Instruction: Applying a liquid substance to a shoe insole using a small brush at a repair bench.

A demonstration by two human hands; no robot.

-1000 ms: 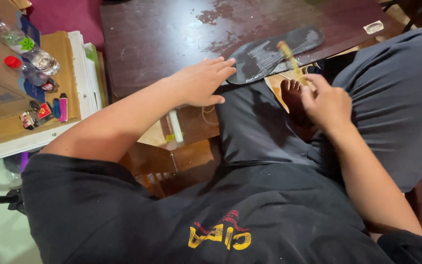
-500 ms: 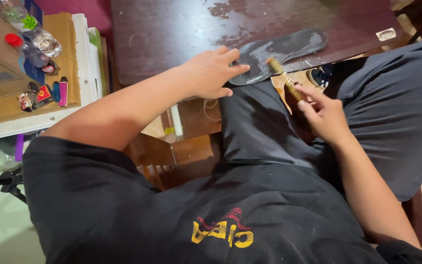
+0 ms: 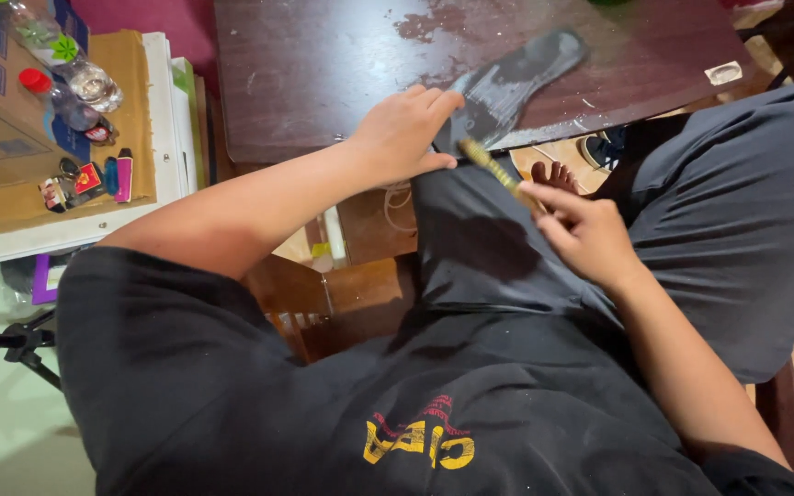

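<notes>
Left hand (image 3: 406, 133): flat on the heel end of the dark shoe sole (image 3: 516, 83), fingers spread a bit, pressing it down at the near edge of the counter (image 3: 323, 64).
Right hand (image 3: 585, 234): fingers pinched on a small brush (image 3: 493, 168), thin yellowish handle; tip now at the sole's near end.
Change: 1 s ago brush lay further along the sole, by its middle; half a sec ago lifted off; now back down by the heel. Reads as repeat strokes, sole being coated bit by bit.
Sole: unmoved, lying diagonal, toe twd counter's far right.
Elsewhere: plastic bottles (image 3: 66, 73) on cardboard box (image 3: 11, 119) at left; bare foot (image 3: 555, 174) under counter edge.
</notes>
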